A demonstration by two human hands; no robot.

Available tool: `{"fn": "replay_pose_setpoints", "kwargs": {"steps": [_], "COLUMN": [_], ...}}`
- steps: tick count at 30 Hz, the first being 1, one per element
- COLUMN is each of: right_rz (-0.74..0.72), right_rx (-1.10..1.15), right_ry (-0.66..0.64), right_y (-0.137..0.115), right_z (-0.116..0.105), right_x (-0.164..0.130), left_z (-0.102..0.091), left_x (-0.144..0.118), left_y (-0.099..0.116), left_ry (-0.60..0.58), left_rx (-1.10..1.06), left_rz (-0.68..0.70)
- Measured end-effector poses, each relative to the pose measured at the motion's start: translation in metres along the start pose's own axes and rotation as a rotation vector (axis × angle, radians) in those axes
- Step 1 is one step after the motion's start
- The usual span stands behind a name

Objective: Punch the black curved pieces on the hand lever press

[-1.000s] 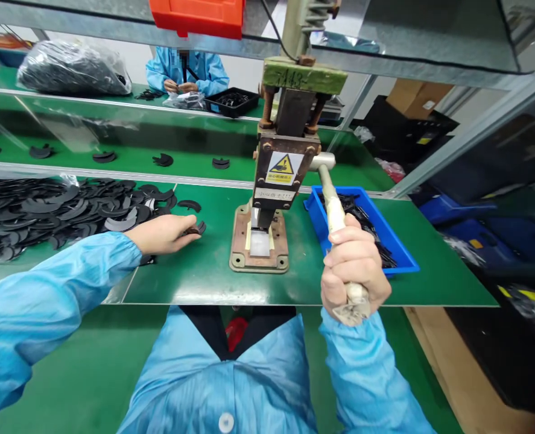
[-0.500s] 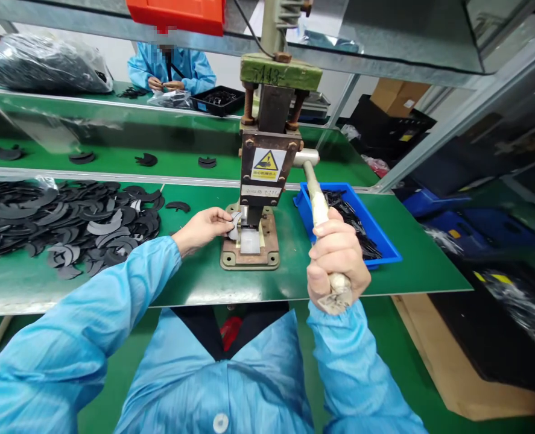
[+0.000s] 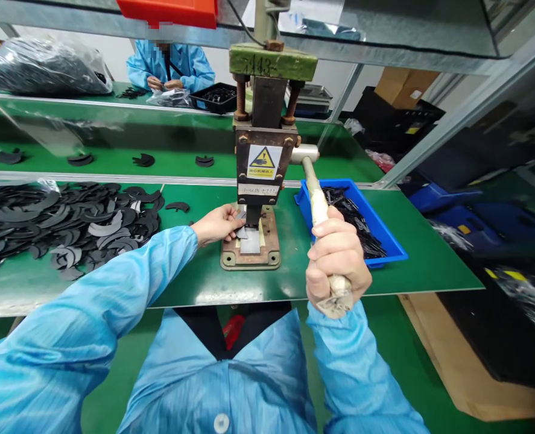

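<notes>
A hand press [image 3: 263, 163] with a yellow warning label stands on a rusty base plate [image 3: 250, 258] in the middle of the green bench. My right hand [image 3: 337, 259] is closed around the press lever [image 3: 316, 196], which slants toward me. My left hand [image 3: 217, 223] reaches to the base and pinches a small dark flat part [image 3: 241, 231] lying under the ram. A wide heap of black crescent-shaped parts [image 3: 63, 223] covers the bench to the left.
A blue bin [image 3: 394, 244] with black parts sits right of the press. Single crescents lie on the green conveyor [image 3: 113, 150] behind. A co-worker in a blue coat [image 3: 172, 63] works at the far bench beside a black tray [image 3: 215, 96]. An orange bin [image 3: 167, 11] hangs overhead.
My left hand left the edge of the heap with a part and brought it to the press base, setting it under the ram. My right hand stayed on the lever.
</notes>
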State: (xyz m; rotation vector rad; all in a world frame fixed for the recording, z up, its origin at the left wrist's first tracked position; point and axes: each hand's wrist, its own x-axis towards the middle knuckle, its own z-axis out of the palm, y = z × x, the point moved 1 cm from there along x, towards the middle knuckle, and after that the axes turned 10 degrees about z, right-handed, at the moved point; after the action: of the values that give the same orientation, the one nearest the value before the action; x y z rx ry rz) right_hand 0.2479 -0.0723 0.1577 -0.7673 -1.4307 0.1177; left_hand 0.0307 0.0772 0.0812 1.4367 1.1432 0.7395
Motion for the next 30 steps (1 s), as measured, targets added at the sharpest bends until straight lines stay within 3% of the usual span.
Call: {"fn": "replay_pose_setpoints", "kwargs": {"steps": [12,16,19,22,25,26,28,30], "right_rz": [-0.016,-0.036,-0.06,-0.044,-0.022,-0.02,-0.02,-0.032], "right_rx": [0.0,-0.007,-0.013,-0.011,-0.014,-0.012,-0.004,-0.003], "right_ry": [0.052,0.032,0.015,0.007,0.01,0.012,0.013,0.017], "right_y": [0.001,0.003,0.003,0.002,0.001,0.001,0.001,0.002], "right_z": [0.003,0.001,-0.001,-0.002,-0.001,-0.001,0.0,0.0], "right_x": [0.001,0.003,0.004,0.005,0.005,0.005,0.005,0.005], "left_z": [0.006,0.01,0.0,-0.044,-0.117,-0.14,-0.178,-0.198], "left_x": [0.014,0.0,-0.02,-0.029,-0.017,-0.009,0.008,0.024], "left_y": [0.019,0.006,-0.011,-0.026,-0.035,-0.037,-0.039,-0.042], "left_ry": [-0.127,-0.086,-0.162,-0.155,0.096,0.121,0.102,0.031], "left_rx": [0.032,-0.048,-0.177,0.041,0.605,0.764,0.969,1.037], "left_rz": [-0.146,-0.049,0.131,0.292,0.355,0.345,0.289,0.212]}}
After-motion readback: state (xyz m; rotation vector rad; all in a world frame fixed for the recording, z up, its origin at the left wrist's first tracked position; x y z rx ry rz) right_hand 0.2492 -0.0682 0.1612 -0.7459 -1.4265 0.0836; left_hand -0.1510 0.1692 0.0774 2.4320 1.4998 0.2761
